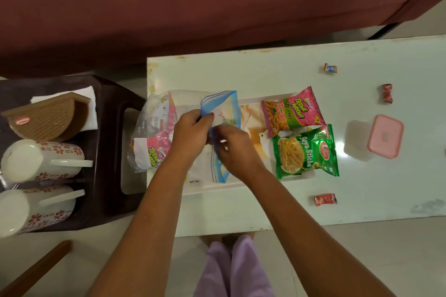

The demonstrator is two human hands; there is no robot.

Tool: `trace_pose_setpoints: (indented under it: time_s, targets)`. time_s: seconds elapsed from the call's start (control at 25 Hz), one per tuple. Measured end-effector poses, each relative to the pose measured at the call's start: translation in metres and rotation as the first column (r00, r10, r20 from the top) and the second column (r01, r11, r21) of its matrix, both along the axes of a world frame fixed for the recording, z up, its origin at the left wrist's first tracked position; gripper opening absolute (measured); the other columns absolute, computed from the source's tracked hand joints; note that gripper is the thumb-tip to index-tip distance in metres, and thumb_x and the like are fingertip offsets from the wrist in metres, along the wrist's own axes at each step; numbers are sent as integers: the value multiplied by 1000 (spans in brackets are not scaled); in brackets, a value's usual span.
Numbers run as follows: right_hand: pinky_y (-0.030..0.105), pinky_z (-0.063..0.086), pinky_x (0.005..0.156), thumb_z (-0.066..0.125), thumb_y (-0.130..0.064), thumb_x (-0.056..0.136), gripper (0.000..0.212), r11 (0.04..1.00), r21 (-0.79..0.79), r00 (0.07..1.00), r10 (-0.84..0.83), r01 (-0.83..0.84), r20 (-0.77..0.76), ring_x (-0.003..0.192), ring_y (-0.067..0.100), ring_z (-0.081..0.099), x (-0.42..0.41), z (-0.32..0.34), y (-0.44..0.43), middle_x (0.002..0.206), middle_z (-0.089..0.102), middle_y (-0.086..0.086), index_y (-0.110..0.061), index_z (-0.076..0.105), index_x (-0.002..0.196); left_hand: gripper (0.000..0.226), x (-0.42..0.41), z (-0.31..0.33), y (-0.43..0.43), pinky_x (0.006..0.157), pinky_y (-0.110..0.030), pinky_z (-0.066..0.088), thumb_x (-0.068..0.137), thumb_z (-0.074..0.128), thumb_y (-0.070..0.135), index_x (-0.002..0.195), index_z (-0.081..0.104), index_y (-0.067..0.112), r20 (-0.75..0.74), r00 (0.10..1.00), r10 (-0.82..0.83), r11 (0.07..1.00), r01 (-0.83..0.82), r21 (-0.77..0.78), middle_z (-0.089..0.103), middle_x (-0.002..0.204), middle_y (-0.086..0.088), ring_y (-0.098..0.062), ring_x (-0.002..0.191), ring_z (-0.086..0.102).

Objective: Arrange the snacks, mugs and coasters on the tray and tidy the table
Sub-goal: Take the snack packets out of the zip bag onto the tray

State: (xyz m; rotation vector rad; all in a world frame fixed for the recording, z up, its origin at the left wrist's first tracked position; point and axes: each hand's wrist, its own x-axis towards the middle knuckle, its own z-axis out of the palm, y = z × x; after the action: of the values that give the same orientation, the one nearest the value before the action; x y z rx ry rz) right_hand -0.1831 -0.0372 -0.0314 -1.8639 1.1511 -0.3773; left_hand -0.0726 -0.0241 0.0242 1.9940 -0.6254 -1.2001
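Hands pinch zip bag: left hand top edge, right hand lower, over tray.

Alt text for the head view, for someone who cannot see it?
Left hand and right hand pinch a blue-edged zip bag over a white tray holding a pink snack packet and a green snack packet, on a white table. Two floral mugs sit on a dark stool.
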Motion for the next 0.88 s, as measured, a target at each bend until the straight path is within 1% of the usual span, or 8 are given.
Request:
trace_pose_setpoints:
  time_s: [0.12,0.24,0.36,0.44,0.52,0.6,0.72,0.88]
  targets:
    - [48,53,85,52,-12,88,23,935,226,946,303,-273,-112,93,34,64,62,-25,-3,104,63,19,-4,59,108,23,19,19,7,63,-22,50,91,51,14,69,56,18,-7,997,76,997,-76,9,59,71,-5,-15,68,58]
    - [48,48,94,52,-19,86,48,883,221,851,462,-415,-248,113,37,55,94,-50,-1,132,47,15,-22,41,132,20,47,33,21,75,-29,52,89,55,18,71,56,24,-39,989,144,990,-143,15,63,74,-1,-17,77,63]
    - [49,38,106,48,-24,95,60,905,178,871,422,-387,-251,130,43,40,112,-43,3,157,13,15,-32,20,148,22,70,39,35,57,-18,52,90,51,13,69,57,17,-95,989,113,993,-115,-19,65,56,6,-6,56,63]
    - [49,40,105,45,-29,98,61,940,97,915,340,-326,-218,126,43,45,125,-27,5,159,7,14,-29,14,150,25,82,39,43,51,-13,50,90,49,11,68,59,15,-117,989,88,995,-93,-39,63,49,8,-3,48,61]
    - [49,41,103,43,-27,99,60,948,130,919,314,-291,-236,121,42,49,134,-13,2,157,18,14,-20,12,150,22,88,37,45,54,-16,50,89,52,13,68,59,14,-133,986,96,995,-100,-22,62,51,6,-5,50,61]
    - [47,41,103,42,-24,99,52,943,181,891,325,-280,-316,121,40,50,141,0,-10,149,34,17,-13,24,146,13,88,33,45,64,-23,51,81,59,21,73,61,11,-127,986,108,994,-108,7,62,62,-1,-10,59,61]
    - [38,46,94,40,-21,98,30,918,-13,797,337,-396,-501,113,31,57,146,10,-26,126,57,14,-9,50,125,18,86,33,41,70,-26,52,81,62,25,87,60,7,-102,982,159,987,-156,34,61,76,-8,-18,71,61]
    - [31,48,76,46,-18,97,21,829,-250,778,303,-500,-550,97,26,64,134,19,-26,111,63,8,-11,53,116,14,86,31,36,53,-15,53,91,54,19,80,59,14,-45,979,198,979,-200,-39,61,80,-13,-19,72,62]
